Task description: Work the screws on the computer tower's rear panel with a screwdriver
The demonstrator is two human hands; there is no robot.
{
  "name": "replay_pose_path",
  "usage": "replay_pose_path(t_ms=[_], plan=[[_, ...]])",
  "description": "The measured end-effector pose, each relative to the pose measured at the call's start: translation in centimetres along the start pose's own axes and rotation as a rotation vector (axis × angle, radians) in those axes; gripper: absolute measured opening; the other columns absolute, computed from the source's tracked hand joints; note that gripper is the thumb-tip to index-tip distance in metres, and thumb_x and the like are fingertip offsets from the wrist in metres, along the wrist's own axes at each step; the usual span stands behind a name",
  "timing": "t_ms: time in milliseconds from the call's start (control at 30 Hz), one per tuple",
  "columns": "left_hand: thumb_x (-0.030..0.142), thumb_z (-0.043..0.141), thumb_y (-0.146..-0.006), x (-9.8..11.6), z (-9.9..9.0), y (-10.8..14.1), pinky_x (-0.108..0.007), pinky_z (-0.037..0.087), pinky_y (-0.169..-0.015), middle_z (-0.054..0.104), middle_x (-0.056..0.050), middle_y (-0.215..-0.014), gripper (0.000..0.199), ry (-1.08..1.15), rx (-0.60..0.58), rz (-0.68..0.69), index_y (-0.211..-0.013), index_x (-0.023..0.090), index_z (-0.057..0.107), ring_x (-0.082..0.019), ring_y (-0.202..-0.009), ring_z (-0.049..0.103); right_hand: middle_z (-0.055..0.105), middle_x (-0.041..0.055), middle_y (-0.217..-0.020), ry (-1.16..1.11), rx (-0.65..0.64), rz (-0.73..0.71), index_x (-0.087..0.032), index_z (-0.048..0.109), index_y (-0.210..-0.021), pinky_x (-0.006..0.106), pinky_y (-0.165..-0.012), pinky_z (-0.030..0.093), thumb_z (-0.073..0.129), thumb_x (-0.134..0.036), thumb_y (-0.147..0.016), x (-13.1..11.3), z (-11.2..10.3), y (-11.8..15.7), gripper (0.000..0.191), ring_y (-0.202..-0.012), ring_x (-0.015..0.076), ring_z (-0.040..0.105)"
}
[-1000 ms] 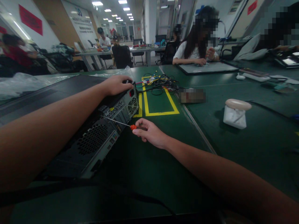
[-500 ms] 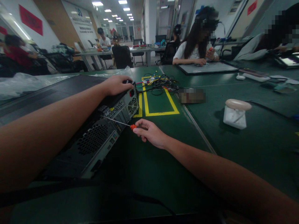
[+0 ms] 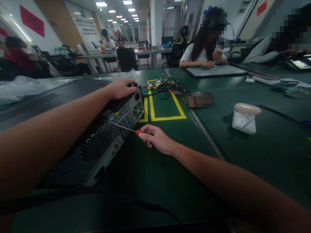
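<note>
A black and grey computer case (image 3: 107, 168) lies on its side at the left, its vented rear panel turned toward the right. My left hand (image 3: 122, 88) rests on the top near the far rear corner, thumb and fingers apart. In my right hand (image 3: 155, 137) is a screwdriver (image 3: 121, 126) with an orange-red handle, pinched between thumb and fingers. Its long thin shaft points left to the upper edge of the rear panel. The tip meets the dark area there, and I cannot make out a screw. My left forearm crosses over the case and hides part of it.
Tangled cables (image 3: 170, 85) lie beyond the case, by yellow tape (image 3: 167, 118) on the green table (image 3: 194, 181). A white earphone case (image 3: 244, 124) stands at the right. Clear plastic wrap (image 3: 17, 87) lies behind the computer case. A person (image 3: 202, 45) works across the table.
My hands, the screwdriver and the computer case look almost unmoved. Across the table, the person's raised hand has shifted slightly.
</note>
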State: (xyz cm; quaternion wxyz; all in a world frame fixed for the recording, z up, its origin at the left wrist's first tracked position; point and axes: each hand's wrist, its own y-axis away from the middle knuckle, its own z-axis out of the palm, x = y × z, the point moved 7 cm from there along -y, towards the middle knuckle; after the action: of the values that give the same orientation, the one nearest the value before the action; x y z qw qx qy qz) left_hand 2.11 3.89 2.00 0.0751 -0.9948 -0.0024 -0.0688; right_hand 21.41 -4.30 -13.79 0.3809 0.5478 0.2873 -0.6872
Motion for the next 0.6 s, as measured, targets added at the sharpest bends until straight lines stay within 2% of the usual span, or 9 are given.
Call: replay_pose_path(t_ms=[133,333,433,600], plan=[[0.063,0.051,-0.093,-0.15,0.05,-0.03,-0.046,0.048,-0.118,0.071,-0.014,-0.149,0.074,-0.005,-0.013,-0.015,-0.151,0.021,0.07,-0.039,-0.136,0.065,0.059,-0.0059,-0.071,0.005,0.001,0.016,-0.019,0.067,-0.092,0.019,-0.05,0.038,0.085,-0.043,-0.091,0.24,-0.08,-0.13,0.03,-0.055,0.0068,0.047],[0.063,0.051,-0.092,-0.21,0.15,-0.13,-0.047,0.047,-0.118,0.07,-0.015,-0.151,0.077,-0.006,-0.011,-0.013,-0.152,0.018,0.069,-0.04,-0.137,0.064,0.058,-0.0049,-0.072,-0.007,-0.021,0.026,-0.019,0.067,-0.091,0.019,-0.048,0.034,0.079,-0.046,-0.097,0.25,0.07,-0.12,0.03,-0.055,0.0069,0.044],[0.062,0.05,-0.092,-0.17,0.14,-0.12,-0.046,0.047,-0.118,0.07,-0.015,-0.15,0.078,-0.007,-0.009,-0.013,-0.153,0.017,0.069,-0.039,-0.136,0.064,0.058,-0.006,-0.072,-0.028,-0.013,0.029,-0.021,0.064,-0.095,0.018,-0.048,0.032,0.085,-0.045,-0.089,0.28,0.1,-0.06,0.032,-0.056,0.0073,0.043],[0.062,0.051,-0.093,-0.18,0.11,-0.11,-0.045,0.048,-0.117,0.071,-0.014,-0.149,0.074,-0.014,-0.005,-0.005,-0.151,0.02,0.071,-0.038,-0.135,0.065,0.061,-0.0057,-0.08,-0.036,-0.017,0.005,-0.024,0.057,-0.097,0.018,-0.048,0.035,0.096,-0.041,-0.075,0.21,0.16,-0.07,0.047,-0.063,0.0091,0.049]])
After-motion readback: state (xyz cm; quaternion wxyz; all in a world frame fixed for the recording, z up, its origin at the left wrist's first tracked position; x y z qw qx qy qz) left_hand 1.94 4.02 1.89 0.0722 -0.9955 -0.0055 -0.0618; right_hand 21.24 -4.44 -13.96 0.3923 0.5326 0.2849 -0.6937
